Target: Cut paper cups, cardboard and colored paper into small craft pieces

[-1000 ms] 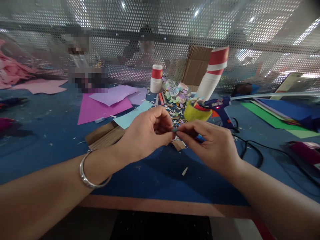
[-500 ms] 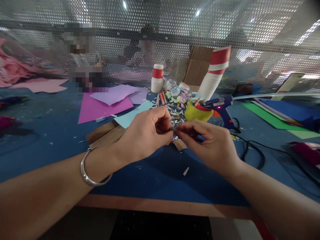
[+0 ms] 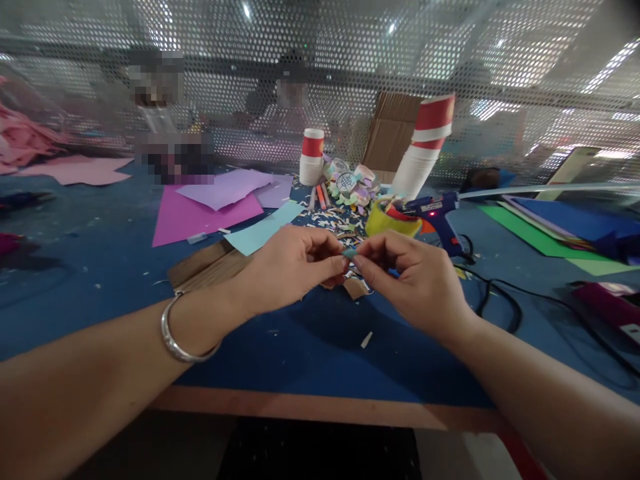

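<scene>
Between the fingertips of both hands is a small light-blue piece (image 3: 349,254), which looks like paper. My left hand (image 3: 295,267), with a silver bangle on its wrist, pinches the piece's left end. My right hand (image 3: 413,277) pinches its right end between thumb and index finger. Both hands hover over the blue table (image 3: 310,353), near a heap of paper scraps (image 3: 343,223). A scrap of brown cardboard (image 3: 356,288) lies just below the fingertips. Folded brown cardboard (image 3: 207,267) and a light-blue sheet (image 3: 263,227) lie beside my left hand.
A blue glue gun (image 3: 440,217) with a lit red light rests by a yellow tape roll (image 3: 387,223); its black cable (image 3: 540,290) runs right. Stacked paper cups (image 3: 420,150) lean at the back. Purple sheets (image 3: 205,217) lie left, coloured sheets (image 3: 545,233) right. A perforated metal screen (image 3: 340,40) stands behind.
The fingertips have shifted slightly, and more of the light-blue piece shows between them. The left fingers look straighter. The whole view has moved a little.
</scene>
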Available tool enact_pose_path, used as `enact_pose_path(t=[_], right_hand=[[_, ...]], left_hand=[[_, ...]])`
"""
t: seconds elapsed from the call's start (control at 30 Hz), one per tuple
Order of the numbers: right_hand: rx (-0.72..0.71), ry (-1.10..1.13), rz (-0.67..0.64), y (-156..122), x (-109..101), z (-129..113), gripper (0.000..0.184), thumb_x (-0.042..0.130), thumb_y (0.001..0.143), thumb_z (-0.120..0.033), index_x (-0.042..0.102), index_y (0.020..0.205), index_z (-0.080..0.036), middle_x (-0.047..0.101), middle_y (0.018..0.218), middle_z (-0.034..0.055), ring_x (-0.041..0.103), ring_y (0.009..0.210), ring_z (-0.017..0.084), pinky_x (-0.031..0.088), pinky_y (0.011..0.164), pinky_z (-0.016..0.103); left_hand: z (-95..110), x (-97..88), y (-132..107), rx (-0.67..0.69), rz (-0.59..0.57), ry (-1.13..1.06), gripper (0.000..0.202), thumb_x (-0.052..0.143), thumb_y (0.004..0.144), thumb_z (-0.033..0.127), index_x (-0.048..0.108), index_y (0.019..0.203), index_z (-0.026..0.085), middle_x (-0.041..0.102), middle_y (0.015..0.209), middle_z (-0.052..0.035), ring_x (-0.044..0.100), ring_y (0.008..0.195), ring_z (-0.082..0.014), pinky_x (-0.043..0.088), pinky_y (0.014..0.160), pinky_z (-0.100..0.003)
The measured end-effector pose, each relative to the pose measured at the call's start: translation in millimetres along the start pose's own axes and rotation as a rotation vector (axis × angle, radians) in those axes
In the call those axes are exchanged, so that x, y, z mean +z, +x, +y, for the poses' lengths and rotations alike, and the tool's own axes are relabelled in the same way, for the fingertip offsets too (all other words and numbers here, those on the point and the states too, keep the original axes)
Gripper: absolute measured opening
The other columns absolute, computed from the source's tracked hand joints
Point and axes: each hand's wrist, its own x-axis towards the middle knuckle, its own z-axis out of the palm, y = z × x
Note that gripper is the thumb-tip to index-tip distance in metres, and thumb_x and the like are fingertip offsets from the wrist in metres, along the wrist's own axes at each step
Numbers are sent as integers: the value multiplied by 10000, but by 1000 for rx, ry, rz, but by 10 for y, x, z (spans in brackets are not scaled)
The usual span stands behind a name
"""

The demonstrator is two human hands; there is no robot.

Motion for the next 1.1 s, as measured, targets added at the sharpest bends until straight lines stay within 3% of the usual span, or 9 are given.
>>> enact_pose_path(t=[0.13, 0.23, 0.33, 0.43, 0.5, 0.6, 0.77, 0.97, 1.1], right_hand=[[6, 7, -20, 2, 2, -7, 69, 653, 875, -215, 651, 808, -197, 666, 669, -13, 594, 583, 120, 466, 541, 239], [-22, -2, -8, -15, 1, -44, 61, 629, 882, -175, 637, 826, -197, 646, 649, -28, 580, 559, 108, 447, 534, 229], [-44, -18, 11, -43, 3, -90, 69, 621, 903, -177, 620, 836, -193, 631, 653, -30, 573, 554, 101, 438, 533, 224], [-36, 3, 9, -55, 23, -105, 97, 610, 916, -195, 605, 819, -192, 622, 638, -27, 578, 540, 104, 440, 520, 224], [23, 62, -10, -44, 51, -90, 94, 613, 920, -219, 606, 830, -194, 614, 603, -34, 587, 516, 110, 454, 511, 227], [115, 161, -18, -6, 97, -50, 90, 628, 920, -272, 621, 876, -194, 621, 602, -34, 612, 514, 122, 492, 508, 235], [120, 187, -40, 53, 125, -23, 125, 638, 926, -308, 645, 891, -189, 658, 662, -5, 625, 574, 129, 514, 520, 239], [99, 166, -50, 84, 104, -55, 124, 647, 922, -295, 646, 863, -186, 649, 654, -7, 614, 562, 124, 497, 519, 238], [101, 158, -67, 90, 105, -72, 116, 638, 910, -288, 633, 848, -190, 618, 612, -24, 595, 517, 120, 476, 482, 233]], left_hand=[[46, 22, -61, 182, 114, 342, 110, 649, 873, 220, 661, 774, 173, 693, 676, -9, 612, 601, -117, 441, 550, -242], [64, 79, -112, 433, 236, 671, 124, 607, 877, 166, 621, 754, 167, 661, 686, -7, 579, 619, -123, 409, 575, -266], [72, 141, -154, 660, 277, 989, 177, 510, 927, 145, 596, 773, 161, 645, 712, -31, 572, 641, -148, 360, 566, -304], [84, 164, -157, 679, 283, 1090, 194, 483, 937, 138, 590, 776, 163, 639, 715, -39, 567, 635, -158, 318, 546, -321], [89, 143, -122, 579, 276, 949, 150, 540, 888, 136, 574, 747, 172, 629, 692, -20, 554, 617, -145, 324, 542, -307], [74, 67, -34, 327, 242, 541, 150, 626, 786, 145, 535, 674, 187, 591, 616, 24, 525, 569, -111, 363, 524, -262], [23, -26, 62, 78, 141, 69, 139, 648, 743, 175, 538, 661, 192, 579, 570, 42, 570, 519, -95, 444, 488, -216], [2, -22, 82, -20, 91, -225, 154, 639, 765, 144, 526, 666, 177, 615, 586, 40, 581, 499, -59, 478, 498, -174], [-25, -40, 73, 74, 83, -120, 176, 626, 772, 142, 499, 661, 191, 539, 567, 61, 549, 522, -68, 439, 503, -192]])
